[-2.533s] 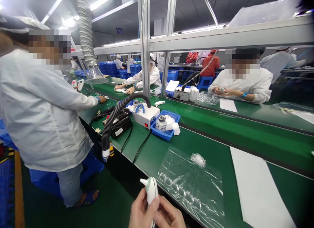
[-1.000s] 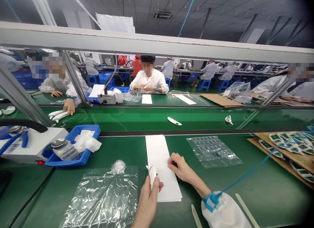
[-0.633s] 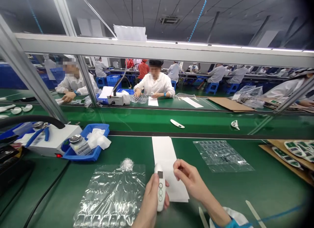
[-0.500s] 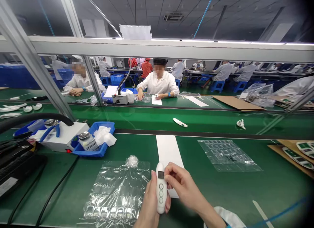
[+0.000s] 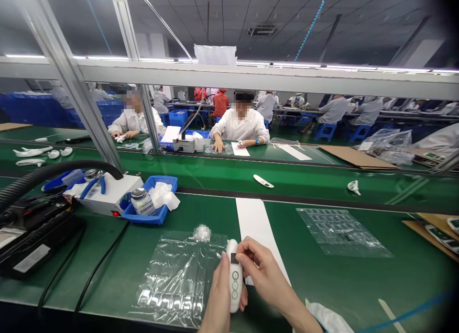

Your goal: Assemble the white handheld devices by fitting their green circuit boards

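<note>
White and slim, the handheld device point(image 5: 234, 279) is in your left hand point(image 5: 219, 291), above the near part of the green bench point(image 5: 322, 280), its long axis running away from you and its 3 round buttons point(image 5: 235, 275) facing up. Your left thumb lies along its left side while the other fingers curl beneath, gripping it, and show at its right edge. The dark display point(image 5: 234, 259) lies just left of the fingertips of your right hand point(image 5: 264, 268), touching or nearly so, and that hand is the nearer to it. Its thumb and forefinger are drawn close together; I cannot tell whether they pinch anything. Compared with 1.0 s ago, when your right hand was over the white paper strip point(image 5: 257, 223), apart from the device, its fingertips are now at the display, and the device, then more side-on, shows its button face.
</note>
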A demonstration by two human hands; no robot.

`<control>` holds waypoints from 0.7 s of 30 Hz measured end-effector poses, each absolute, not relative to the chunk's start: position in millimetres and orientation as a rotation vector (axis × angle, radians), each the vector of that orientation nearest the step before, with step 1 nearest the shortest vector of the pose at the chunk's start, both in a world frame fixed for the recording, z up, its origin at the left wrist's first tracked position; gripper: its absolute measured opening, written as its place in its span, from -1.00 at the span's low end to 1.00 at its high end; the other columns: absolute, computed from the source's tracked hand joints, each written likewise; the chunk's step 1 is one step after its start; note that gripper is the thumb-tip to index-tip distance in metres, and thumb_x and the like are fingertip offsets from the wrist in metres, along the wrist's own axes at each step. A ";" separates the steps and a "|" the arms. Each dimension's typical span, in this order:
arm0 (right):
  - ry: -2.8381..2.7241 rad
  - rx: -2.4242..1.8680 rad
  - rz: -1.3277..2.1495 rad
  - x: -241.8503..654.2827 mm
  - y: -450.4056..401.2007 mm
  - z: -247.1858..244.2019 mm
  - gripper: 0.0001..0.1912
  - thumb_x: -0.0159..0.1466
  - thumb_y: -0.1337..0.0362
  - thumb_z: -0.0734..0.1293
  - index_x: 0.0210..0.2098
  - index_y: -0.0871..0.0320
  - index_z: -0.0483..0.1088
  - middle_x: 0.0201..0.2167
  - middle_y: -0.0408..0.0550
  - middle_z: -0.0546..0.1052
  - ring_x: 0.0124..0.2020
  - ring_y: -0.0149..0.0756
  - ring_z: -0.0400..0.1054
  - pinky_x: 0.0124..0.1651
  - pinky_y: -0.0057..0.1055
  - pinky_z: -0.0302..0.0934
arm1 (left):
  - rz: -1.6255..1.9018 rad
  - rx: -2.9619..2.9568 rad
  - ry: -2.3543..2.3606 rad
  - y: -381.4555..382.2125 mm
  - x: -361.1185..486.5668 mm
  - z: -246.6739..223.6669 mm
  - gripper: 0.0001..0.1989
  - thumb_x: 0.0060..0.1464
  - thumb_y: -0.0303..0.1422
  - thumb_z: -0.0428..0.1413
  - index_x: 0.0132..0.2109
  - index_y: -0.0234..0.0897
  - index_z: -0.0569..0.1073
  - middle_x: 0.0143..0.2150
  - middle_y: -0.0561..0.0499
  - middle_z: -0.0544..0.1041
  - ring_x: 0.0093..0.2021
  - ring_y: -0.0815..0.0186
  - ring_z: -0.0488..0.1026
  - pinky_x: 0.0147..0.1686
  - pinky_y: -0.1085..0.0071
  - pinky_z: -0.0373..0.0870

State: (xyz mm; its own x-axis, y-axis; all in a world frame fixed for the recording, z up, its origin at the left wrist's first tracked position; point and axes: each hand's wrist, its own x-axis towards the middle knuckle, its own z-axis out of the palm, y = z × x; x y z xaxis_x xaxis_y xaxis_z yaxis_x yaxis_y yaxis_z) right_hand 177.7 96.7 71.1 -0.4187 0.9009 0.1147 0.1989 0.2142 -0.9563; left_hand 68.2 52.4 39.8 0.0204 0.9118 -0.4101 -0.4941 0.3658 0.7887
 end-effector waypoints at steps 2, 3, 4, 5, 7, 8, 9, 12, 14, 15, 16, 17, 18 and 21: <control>-1.768 -1.027 1.250 177.6 96.2 70.4 -0.82 0.33 0.25 0.21 -0.40 0.12 0.28 -0.45 -0.18 0.31 -0.46 -0.40 0.23 -0.42 -0.47 0.17 | 1.156 0.502 1.065 52.0 68.0 39.2 -0.30 -0.01 0.28 -0.13 -0.36 -0.36 0.39 -0.77 0.11 0.30 -0.73 0.44 0.18 -0.69 0.53 0.04; -1.762 -1.027 1.253 177.4 96.1 70.1 -0.82 0.33 0.24 0.21 -0.40 0.12 0.28 -0.45 -0.18 0.31 -0.46 -0.40 0.23 -0.43 -0.47 0.18 | 1.155 0.507 1.067 51.9 68.0 38.9 -0.30 -0.01 0.28 -0.14 -0.35 -0.36 0.39 -0.76 0.11 0.31 -0.73 0.44 0.18 -0.70 0.53 0.04; -1.756 -1.026 1.255 177.1 96.1 69.9 -0.82 0.33 0.23 0.21 -0.40 0.13 0.28 -0.45 -0.18 0.31 -0.47 -0.40 0.23 -0.43 -0.47 0.18 | 1.156 0.512 1.068 51.8 67.9 38.8 -0.29 -0.01 0.27 -0.14 -0.34 -0.36 0.40 -0.76 0.11 0.31 -0.73 0.43 0.19 -0.70 0.53 0.05; -1.753 -1.024 1.258 176.7 96.0 69.7 -0.82 0.33 0.23 0.22 -0.40 0.13 0.28 -0.45 -0.18 0.31 -0.47 -0.40 0.23 -0.43 -0.47 0.18 | 1.156 0.517 1.070 51.6 67.8 38.8 -0.29 0.00 0.28 -0.15 -0.34 -0.36 0.40 -0.76 0.11 0.31 -0.73 0.43 0.19 -0.71 0.53 0.05; -1.748 -1.022 1.265 175.9 95.4 69.6 -0.81 0.33 0.22 0.22 -0.41 0.12 0.28 -0.45 -0.18 0.30 -0.48 -0.40 0.23 -0.43 -0.46 0.19 | 1.159 0.532 1.073 51.1 67.7 39.7 -0.28 -0.01 0.28 -0.15 -0.35 -0.36 0.41 -0.76 0.11 0.30 -0.73 0.43 0.18 -0.72 0.53 0.04; -1.750 -1.024 1.265 175.6 94.8 69.7 -0.81 0.33 0.22 0.22 -0.41 0.12 0.28 -0.45 -0.18 0.31 -0.48 -0.39 0.24 -0.44 -0.46 0.19 | 1.162 0.538 1.078 50.7 67.6 40.4 -0.28 -0.02 0.29 -0.14 -0.35 -0.36 0.41 -0.76 0.12 0.30 -0.74 0.44 0.17 -0.72 0.53 0.03; -1.756 -1.027 1.259 175.4 94.0 69.9 -0.80 0.33 0.21 0.21 -0.41 0.12 0.28 -0.45 -0.18 0.31 -0.47 -0.39 0.24 -0.44 -0.46 0.20 | 1.162 0.543 1.085 50.2 67.5 41.1 -0.28 -0.03 0.29 -0.14 -0.36 -0.36 0.41 -0.77 0.12 0.29 -0.74 0.44 0.16 -0.73 0.53 0.02; -1.798 -1.046 1.187 175.3 91.4 69.6 -0.79 0.34 0.21 0.20 -0.42 0.12 0.28 -0.45 -0.16 0.32 -0.45 -0.37 0.24 -0.42 -0.45 0.19 | 1.153 0.559 1.126 48.6 67.5 41.7 -0.28 -0.02 0.29 -0.16 -0.39 -0.35 0.40 -0.77 0.12 0.28 -0.74 0.44 0.17 -0.72 0.54 0.03; -1.818 -1.054 1.121 175.1 90.2 67.3 -0.79 0.34 0.22 0.20 -0.42 0.12 0.29 -0.44 -0.16 0.33 -0.45 -0.38 0.25 -0.40 -0.44 0.18 | 1.149 0.591 1.166 48.1 68.0 40.1 -0.30 0.01 0.27 -0.17 -0.37 -0.35 0.40 -0.77 0.12 0.27 -0.73 0.43 0.19 -0.71 0.55 0.07; -1.812 -1.052 1.113 174.8 89.9 65.0 -0.79 0.34 0.22 0.20 -0.41 0.13 0.29 -0.44 -0.15 0.33 -0.45 -0.38 0.25 -0.40 -0.44 0.17 | 1.163 0.629 1.182 48.3 68.2 38.7 -0.32 0.02 0.25 -0.14 -0.33 -0.34 0.40 -0.76 0.14 0.27 -0.73 0.43 0.20 -0.72 0.56 0.08; -1.787 -1.046 1.135 174.4 89.9 62.1 -0.80 0.34 0.21 0.21 -0.40 0.13 0.29 -0.44 -0.16 0.34 -0.47 -0.40 0.25 -0.41 -0.45 0.16 | 1.183 0.679 1.198 48.8 68.4 37.2 -0.35 0.02 0.23 -0.10 -0.29 -0.33 0.39 -0.74 0.16 0.27 -0.74 0.44 0.20 -0.73 0.57 0.08; -1.739 -1.032 1.191 173.8 90.4 58.6 -0.81 0.33 0.19 0.22 -0.38 0.13 0.28 -0.46 -0.17 0.33 -0.49 -0.41 0.25 -0.44 -0.46 0.15 | 1.199 0.733 1.214 49.6 68.4 35.6 -0.39 0.01 0.21 -0.05 -0.28 -0.31 0.38 -0.73 0.18 0.27 -0.76 0.45 0.18 -0.76 0.58 0.06; -1.669 -1.012 1.277 173.3 91.3 54.8 -0.81 0.32 0.17 0.24 -0.36 0.12 0.27 -0.49 -0.20 0.32 -0.53 -0.44 0.23 -0.48 -0.48 0.12 | 1.206 0.783 1.231 50.7 68.1 34.0 -0.42 0.00 0.20 0.00 -0.29 -0.30 0.38 -0.71 0.19 0.27 -0.78 0.47 0.17 -0.79 0.59 0.03; -1.438 -0.935 1.511 172.8 95.0 46.1 -0.75 0.29 0.06 0.27 -0.30 0.09 0.20 -0.65 -0.33 0.23 -0.67 -0.49 0.12 -0.60 -0.55 0.02 | 1.142 0.870 1.266 53.3 63.8 28.8 -0.46 0.00 0.18 0.01 -0.43 -0.27 0.35 -0.72 0.18 0.26 -0.83 0.49 0.14 -0.84 0.60 -0.05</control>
